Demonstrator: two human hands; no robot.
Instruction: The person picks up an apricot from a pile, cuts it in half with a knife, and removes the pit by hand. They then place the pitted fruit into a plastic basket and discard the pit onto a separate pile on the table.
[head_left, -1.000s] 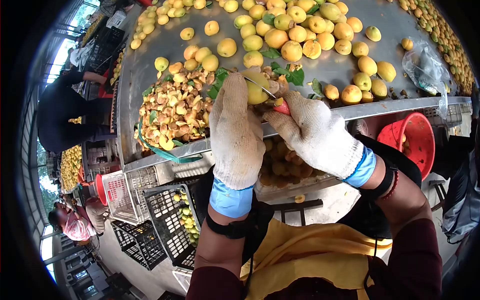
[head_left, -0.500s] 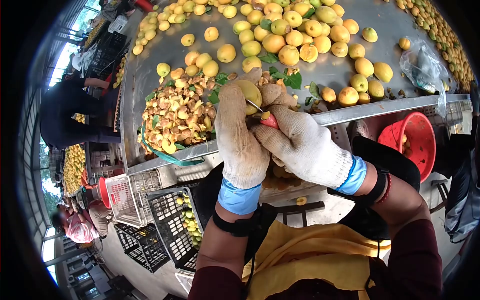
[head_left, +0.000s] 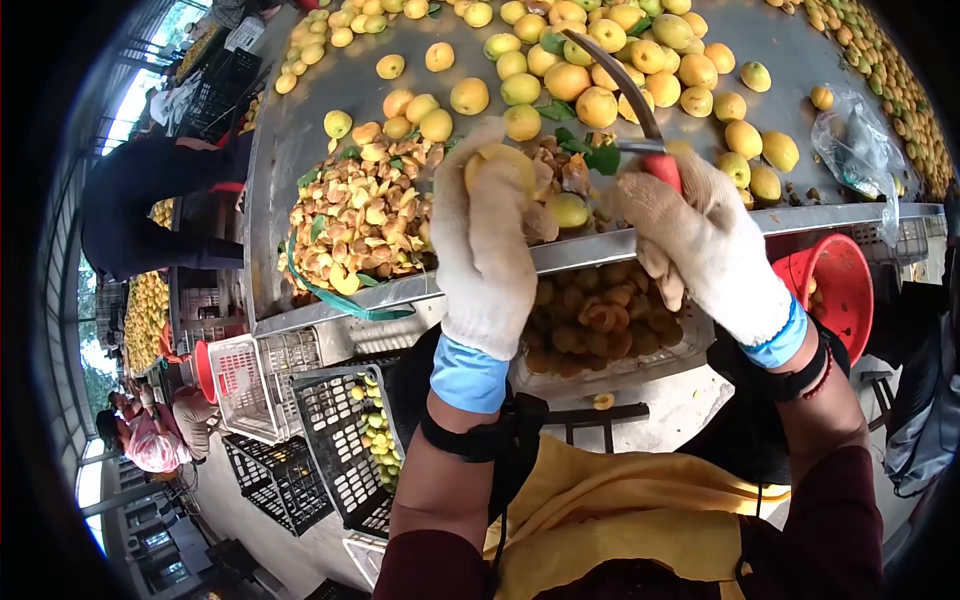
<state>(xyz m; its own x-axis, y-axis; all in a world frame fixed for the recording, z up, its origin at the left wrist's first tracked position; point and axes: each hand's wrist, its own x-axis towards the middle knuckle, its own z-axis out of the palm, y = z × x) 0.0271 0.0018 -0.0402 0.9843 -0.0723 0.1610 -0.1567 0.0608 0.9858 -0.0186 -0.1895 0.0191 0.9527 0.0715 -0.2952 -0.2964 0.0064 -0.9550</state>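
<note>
My left hand [head_left: 485,245], in a soiled white knit glove with a blue cuff, is closed around a yellow apricot-like fruit [head_left: 508,160] above the table's near edge. My right hand [head_left: 705,235], gloved the same way, grips the red handle of a curved knife [head_left: 632,92]. Its blade points up and to the left, over the fruit on the table, apart from the held fruit. Beside my left hand lies a heap of brown and yellow fruit pieces [head_left: 365,215]. A loose yellow fruit [head_left: 568,210] sits between my hands, near green leaves [head_left: 602,158].
Many yellow fruits [head_left: 596,107] spread over the metal table [head_left: 440,95]. Below its raised edge stands a crate [head_left: 590,378] of brownish-orange fruit pieces. A red bucket [head_left: 845,300] and plastic bag [head_left: 855,140] are at right, black crates [head_left: 345,450] at left. Other people are at far left.
My right hand has moved right, away from the fruit, and the knife blade has swung up into view. My left hand still holds a fruit. The crate below is more exposed.
</note>
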